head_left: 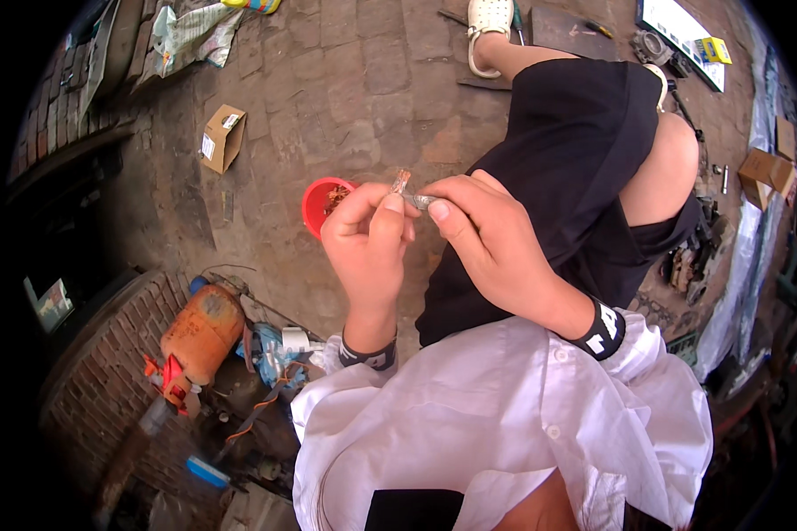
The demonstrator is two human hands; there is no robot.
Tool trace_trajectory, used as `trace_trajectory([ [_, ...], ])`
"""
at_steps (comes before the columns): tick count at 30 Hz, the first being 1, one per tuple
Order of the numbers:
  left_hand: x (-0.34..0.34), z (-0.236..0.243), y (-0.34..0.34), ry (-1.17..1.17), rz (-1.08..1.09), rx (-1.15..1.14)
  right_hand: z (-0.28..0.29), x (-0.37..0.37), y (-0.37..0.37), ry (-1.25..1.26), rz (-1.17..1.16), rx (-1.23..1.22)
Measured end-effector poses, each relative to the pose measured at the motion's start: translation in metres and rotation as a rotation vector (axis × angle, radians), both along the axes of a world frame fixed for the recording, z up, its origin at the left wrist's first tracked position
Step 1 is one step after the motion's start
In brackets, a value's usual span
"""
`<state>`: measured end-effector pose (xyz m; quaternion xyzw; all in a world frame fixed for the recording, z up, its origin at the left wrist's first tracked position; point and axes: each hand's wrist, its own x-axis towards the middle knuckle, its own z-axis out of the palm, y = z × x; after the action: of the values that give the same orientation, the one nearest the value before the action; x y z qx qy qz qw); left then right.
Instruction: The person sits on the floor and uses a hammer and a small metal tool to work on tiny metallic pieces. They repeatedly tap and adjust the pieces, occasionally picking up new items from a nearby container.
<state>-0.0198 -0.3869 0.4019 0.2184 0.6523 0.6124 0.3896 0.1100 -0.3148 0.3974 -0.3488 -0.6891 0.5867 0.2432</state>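
While my left hand (367, 234) pinched the small silvery piece (402, 181), fingers curled, my right hand (491, 234) slanted across, thumb and index closed on its other end. Piece sat right of the red bucket (312, 210), which my left hand partly blocked; cardboard box (224, 139) lay beyond.

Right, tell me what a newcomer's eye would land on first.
Probably the bright red container holding copper-coloured scraps, just left of centre, partly hidden by the left hand. Next, the small shiny thing near the middle, pinched by that hand and the right hand. The orange tank at lower left may follow.
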Motion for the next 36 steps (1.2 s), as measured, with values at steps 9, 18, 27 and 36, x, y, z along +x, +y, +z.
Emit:
trace_trajectory([
  [9,0.002,-0.003,0.001,0.029,0.026,0.005,-0.001,-0.003,-0.002,-0.015,-0.027,-0.077],
  [18,0.008,-0.02,-0.003,0.127,0.117,0.054,-0.004,-0.009,-0.006,0.123,-0.071,-0.436],
  [27,0.013,-0.038,0.001,0.096,0.239,0.054,-0.009,-0.024,-0.024,0.168,-0.255,-0.571],
  [36,0.022,-0.021,0.009,0.024,0.222,0.155,-0.044,-0.021,0.005,0.16,-0.316,-0.538],
])
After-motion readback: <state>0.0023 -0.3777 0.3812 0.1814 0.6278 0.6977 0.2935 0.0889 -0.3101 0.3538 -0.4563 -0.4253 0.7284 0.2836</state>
